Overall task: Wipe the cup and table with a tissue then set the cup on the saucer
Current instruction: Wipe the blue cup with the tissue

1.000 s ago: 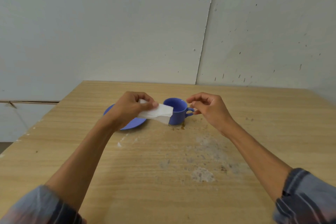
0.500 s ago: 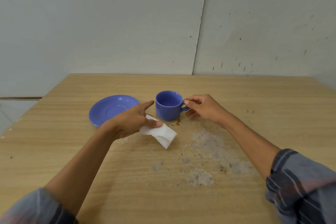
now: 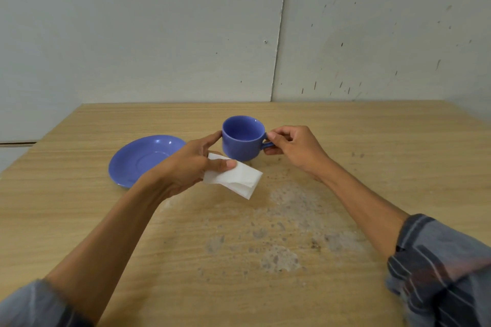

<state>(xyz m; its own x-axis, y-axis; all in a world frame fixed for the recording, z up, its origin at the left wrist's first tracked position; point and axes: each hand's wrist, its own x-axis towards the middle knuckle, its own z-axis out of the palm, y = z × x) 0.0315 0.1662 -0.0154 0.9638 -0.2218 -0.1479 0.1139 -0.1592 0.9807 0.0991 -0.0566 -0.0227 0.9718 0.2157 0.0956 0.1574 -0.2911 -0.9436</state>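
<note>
Cup, blue and upright, sits between the two hands, toward the far middle of the table; whether its base touches the wood or hangs just above it, I cannot tell; right hand pinches the handle on the cup's right side, fingers closed on it; left hand reaches in from the other side, forefinger tip at the cup's left wall, thumb and remaining fingers clamped on a folded white tissue that hangs just in front of the cup; saucer, same blue, lies flat just left of the cup, partly behind the left wrist, nothing on it. Table is pale wood grain, with a grey blotchy worn patch near the middle and small dark specks by the cup; plain grey wall panels behind, one vertical seam. Count: one cup, one saucer, one tissue, two hands, striped sleeves pushed up on both arms.
</note>
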